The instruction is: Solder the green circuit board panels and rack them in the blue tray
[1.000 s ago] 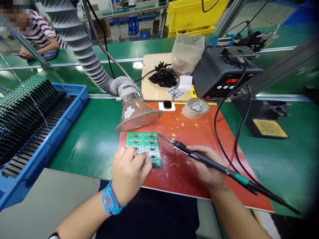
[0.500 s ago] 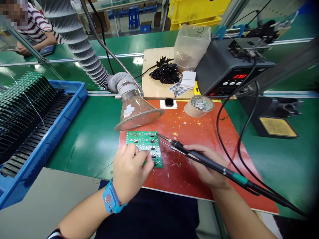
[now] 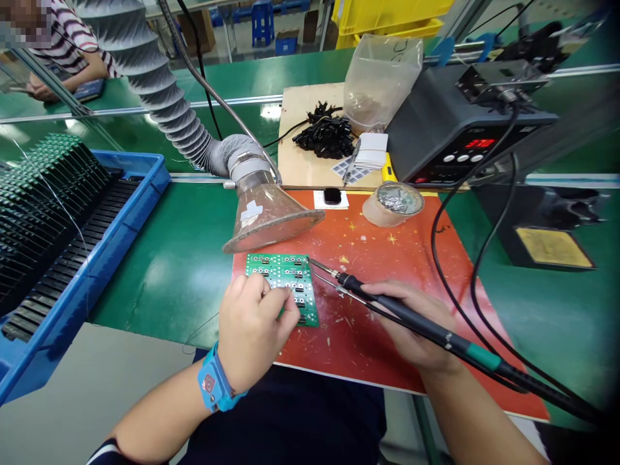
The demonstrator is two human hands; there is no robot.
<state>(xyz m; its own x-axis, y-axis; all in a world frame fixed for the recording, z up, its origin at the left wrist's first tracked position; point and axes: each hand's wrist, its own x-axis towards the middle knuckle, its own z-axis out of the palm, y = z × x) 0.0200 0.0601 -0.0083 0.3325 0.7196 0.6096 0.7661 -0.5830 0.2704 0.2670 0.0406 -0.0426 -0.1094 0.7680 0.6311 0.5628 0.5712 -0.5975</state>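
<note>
Green workbenches (image 3: 159, 278) fill this factory floor, and on the nearest one an orange-red mat (image 3: 368, 342) carries a green circuit board panel (image 3: 290, 271), lying flat at the mat's near left. The left hand (image 3: 254, 332) sits curled over the panel's near edge, its fingertips (image 3: 261, 290) on the board; whether they pinch something small is hidden. A blue wrist strap (image 3: 213, 381) circles that wrist.

The right hand (image 3: 411, 323) grips soldering tweezers (image 3: 436, 336) like a pen, in a firm, narrow hold. The two thin metal tips are close together just beside the panel's right edge, and a black cable trails off to the near right.

Farther along the mat, a clear fume hood (image 3: 266, 219) hangs just above the panel's far edge, fed by a grey ribbed duct (image 3: 155, 84). Beyond it are a roll of tape (image 3: 393, 203) and a small black object (image 3: 332, 196) on a white card. A wooden board (image 3: 310, 103) at the far edge holds a heap of black components (image 3: 324, 132), with a plastic bag (image 3: 382, 77) behind them.

A soldering station (image 3: 465, 123) with a red display stands far right. To the left, a blue tray (image 3: 145, 187) holds racked green boards (image 3: 48, 194), and a co-worker in a striped shirt (image 3: 72, 45) sits far left.
</note>
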